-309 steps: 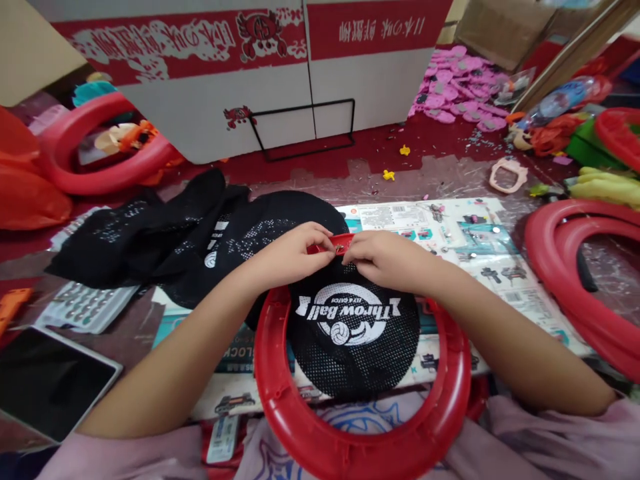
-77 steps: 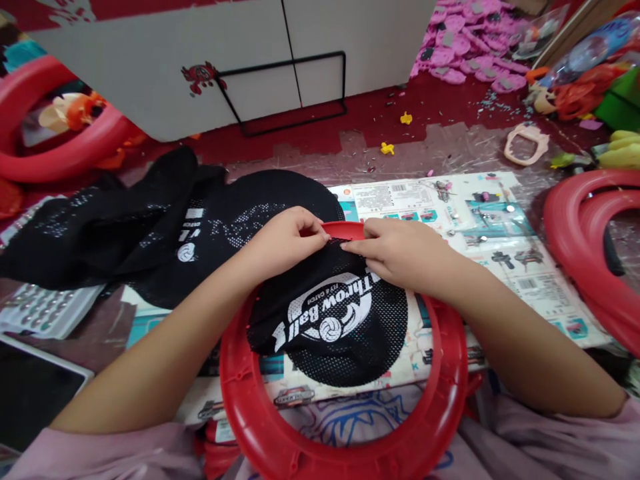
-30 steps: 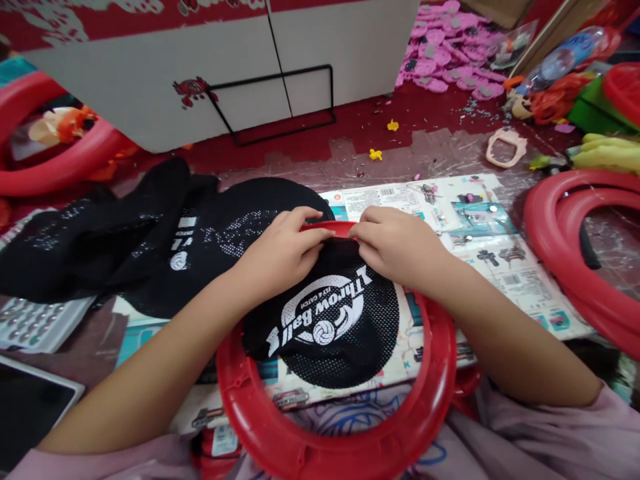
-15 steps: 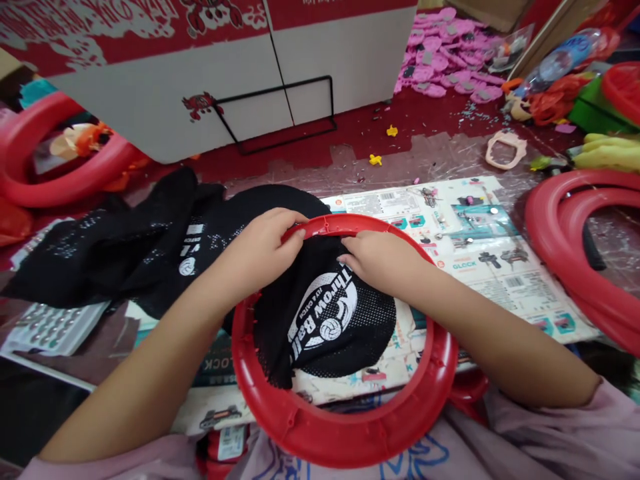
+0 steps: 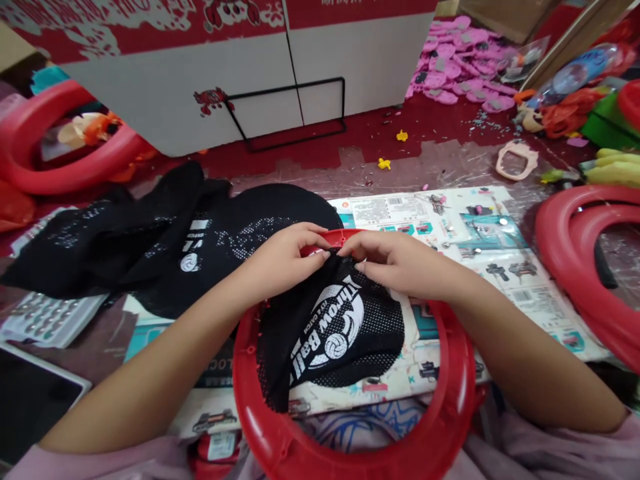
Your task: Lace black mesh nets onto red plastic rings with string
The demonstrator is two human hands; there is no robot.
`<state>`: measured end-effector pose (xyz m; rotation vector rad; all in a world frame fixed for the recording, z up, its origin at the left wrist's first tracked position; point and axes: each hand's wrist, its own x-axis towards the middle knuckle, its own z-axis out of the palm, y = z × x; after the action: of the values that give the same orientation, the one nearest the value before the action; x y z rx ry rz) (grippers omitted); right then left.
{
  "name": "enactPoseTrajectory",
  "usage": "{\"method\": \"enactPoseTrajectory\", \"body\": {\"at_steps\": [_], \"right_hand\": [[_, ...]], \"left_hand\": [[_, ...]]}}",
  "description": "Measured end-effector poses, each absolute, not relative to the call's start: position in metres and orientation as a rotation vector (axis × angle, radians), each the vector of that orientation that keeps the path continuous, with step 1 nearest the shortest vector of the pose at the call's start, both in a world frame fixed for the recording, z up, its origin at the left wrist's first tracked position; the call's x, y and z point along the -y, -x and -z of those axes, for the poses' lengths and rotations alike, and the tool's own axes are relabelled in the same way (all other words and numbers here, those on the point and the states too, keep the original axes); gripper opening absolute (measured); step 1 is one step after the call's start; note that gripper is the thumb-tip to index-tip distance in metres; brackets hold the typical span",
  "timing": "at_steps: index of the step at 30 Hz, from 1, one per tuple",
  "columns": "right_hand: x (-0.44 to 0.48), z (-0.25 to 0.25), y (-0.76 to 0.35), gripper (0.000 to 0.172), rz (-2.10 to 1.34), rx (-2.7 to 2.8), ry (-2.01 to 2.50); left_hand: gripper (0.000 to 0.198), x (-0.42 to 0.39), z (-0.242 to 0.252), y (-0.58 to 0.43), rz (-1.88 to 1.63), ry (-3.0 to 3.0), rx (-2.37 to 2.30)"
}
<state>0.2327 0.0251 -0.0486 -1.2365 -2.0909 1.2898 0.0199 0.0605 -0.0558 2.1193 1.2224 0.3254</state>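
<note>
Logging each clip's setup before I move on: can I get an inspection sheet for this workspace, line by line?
Surface: scuffed work surface partly covered by printed toy packaging sheets.
Job's things: red plastic ring with black mesh net printed "Throw Ball", the net edge at the ring's far rim.
Clutter: pile of black mesh nets, spare red rings, pink plastic parts, calculator, tablet.
Hands: left hand and right hand both pinch the net at the rim.
Cables: nothing seen.
Surroundings: red-and-white cardboard box, another red ring at far left.
</note>
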Motion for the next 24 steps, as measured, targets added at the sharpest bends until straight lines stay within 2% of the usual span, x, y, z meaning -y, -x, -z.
{"method": "enactPoseTrajectory", "body": {"at_steps": [4,8,14,24], "right_hand": [[-0.027,0.051,-0.228,0.027,-1.208,2.2,1.227],[-0.027,0.056,-0.22,0.017,-0.96,2.298,1.287],[-0.022,0.057,-0.217,0.035,-0.57,2.47,1.352],[-0.016,0.057,-0.215,0.037,-0.151,2.652,1.472]], "left_hand": [[0.022,-0.059,0.056,-0.023,-0.382,-2.018,-1.258],[0.018,-0.06,0.057,-0.023,-0.399,-1.97,-1.303],[0.02,-0.067,0.059,-0.021,-0.354,-1.885,-1.326],[0.022,-0.069,0.065,-0.021,-0.389,-1.888,-1.335]]}}
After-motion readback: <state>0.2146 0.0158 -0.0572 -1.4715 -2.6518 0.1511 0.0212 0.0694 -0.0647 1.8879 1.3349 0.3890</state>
